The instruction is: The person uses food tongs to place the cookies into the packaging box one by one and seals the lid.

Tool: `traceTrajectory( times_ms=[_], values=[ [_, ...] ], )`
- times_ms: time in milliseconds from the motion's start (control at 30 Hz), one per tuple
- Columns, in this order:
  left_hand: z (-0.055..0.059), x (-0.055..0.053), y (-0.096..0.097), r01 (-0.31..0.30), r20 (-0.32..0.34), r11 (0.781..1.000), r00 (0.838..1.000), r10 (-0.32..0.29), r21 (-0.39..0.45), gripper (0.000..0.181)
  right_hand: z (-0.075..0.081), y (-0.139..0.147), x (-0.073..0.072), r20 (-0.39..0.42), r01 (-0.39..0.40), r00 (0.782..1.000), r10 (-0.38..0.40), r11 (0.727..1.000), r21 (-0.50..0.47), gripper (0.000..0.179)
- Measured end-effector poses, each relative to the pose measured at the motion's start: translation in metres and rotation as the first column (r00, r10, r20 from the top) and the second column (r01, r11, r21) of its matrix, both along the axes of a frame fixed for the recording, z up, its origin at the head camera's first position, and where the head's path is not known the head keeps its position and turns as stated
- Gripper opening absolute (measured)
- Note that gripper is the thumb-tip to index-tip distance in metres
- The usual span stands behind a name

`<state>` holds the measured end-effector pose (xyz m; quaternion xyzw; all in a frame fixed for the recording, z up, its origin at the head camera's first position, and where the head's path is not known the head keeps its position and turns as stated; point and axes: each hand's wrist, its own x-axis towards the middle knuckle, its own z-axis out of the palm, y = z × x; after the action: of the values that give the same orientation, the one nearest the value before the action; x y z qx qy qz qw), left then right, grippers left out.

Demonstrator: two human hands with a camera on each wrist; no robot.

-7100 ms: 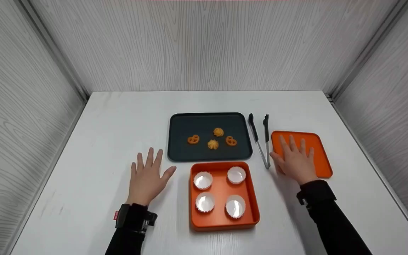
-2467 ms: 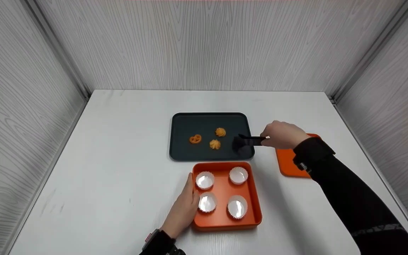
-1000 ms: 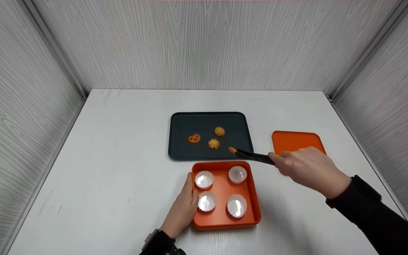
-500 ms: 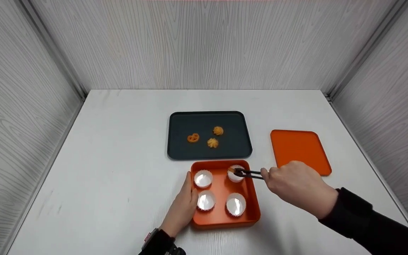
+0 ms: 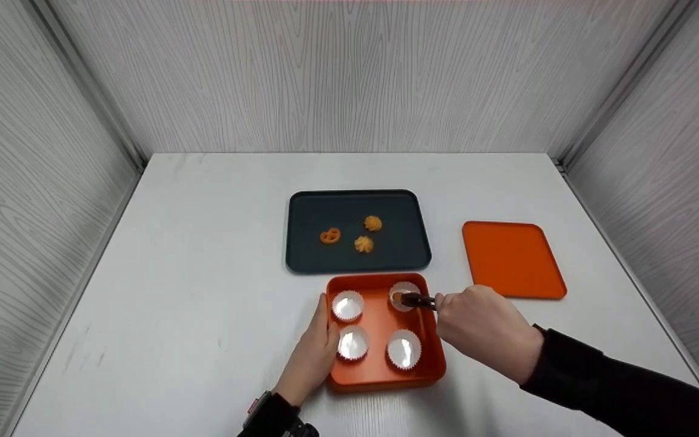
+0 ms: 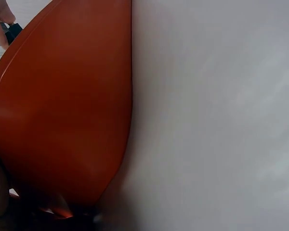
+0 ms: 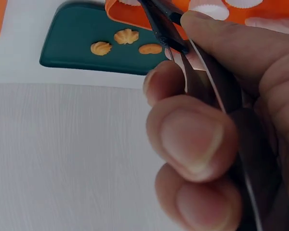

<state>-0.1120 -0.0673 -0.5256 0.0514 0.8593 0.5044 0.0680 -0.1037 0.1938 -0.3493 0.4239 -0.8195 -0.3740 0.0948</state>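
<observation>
My left hand (image 5: 308, 358) holds the left wall of a square orange box (image 5: 375, 376), fingers along its outside and thumb over the rim. In my right hand (image 5: 486, 328) are black-tipped tongs (image 5: 419, 301), its fingers curled around them. The tong tips reach into the far-right white paper cup (image 5: 405, 287) with a small brown pretzel (image 5: 398, 297), largely covered by them. Three other white cups stand in the box, among them the near-right cup (image 5: 404, 349). In the right wrist view, the tongs (image 7: 164, 29) run between thumb and fingers.
Behind the box lies a dark green tray (image 5: 301, 258) bearing a pretzel (image 5: 330, 236) and two swirled cookies, the rear cookie (image 5: 372, 223) and the front cookie (image 5: 363, 244). To the right lies a flat orange lid-like tray (image 5: 513, 258). Grey wood-grain panels enclose the white table (image 5: 173, 273).
My left hand has moved onto the box. My right hand has picked up the tongs, lifted the right pretzel off the green tray and carried it down into the far-right cup.
</observation>
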Motion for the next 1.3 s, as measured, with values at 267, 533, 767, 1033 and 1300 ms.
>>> traceTrajectory(
  times_ms=[267,533,767,1033,1300],
  values=[
    [0.001,0.001,0.001,0.002,0.035,1.000,0.999,-0.002,0.009,0.064,-0.009,-0.005,-0.005,-0.041,0.000,0.999,0.000,1.000,0.008,0.025],
    [0.002,0.001,0.001,-0.006,0.060,1.000,0.998,0.005,0.011,0.065,-0.013,-0.010,-0.008,-0.080,-0.011,0.997,0.010,1.000,-0.022,0.031],
    [0.002,0.001,0.002,-0.008,0.047,1.000,0.999,0.007,0.012,0.064,-0.013,-0.010,-0.011,-0.058,0.007,0.998,-0.011,0.998,-0.068,0.021],
    [0.003,0.000,0.001,-0.007,0.059,1.000,0.998,0.006,0.009,0.065,-0.003,-0.006,-0.013,0.029,0.061,0.998,-0.057,0.989,-0.136,0.016],
    [0.003,0.002,0.000,-0.006,0.046,1.000,0.999,0.006,0.001,0.064,0.008,0.000,-0.017,0.085,0.093,0.993,-0.079,0.981,-0.172,0.037]
  ],
)
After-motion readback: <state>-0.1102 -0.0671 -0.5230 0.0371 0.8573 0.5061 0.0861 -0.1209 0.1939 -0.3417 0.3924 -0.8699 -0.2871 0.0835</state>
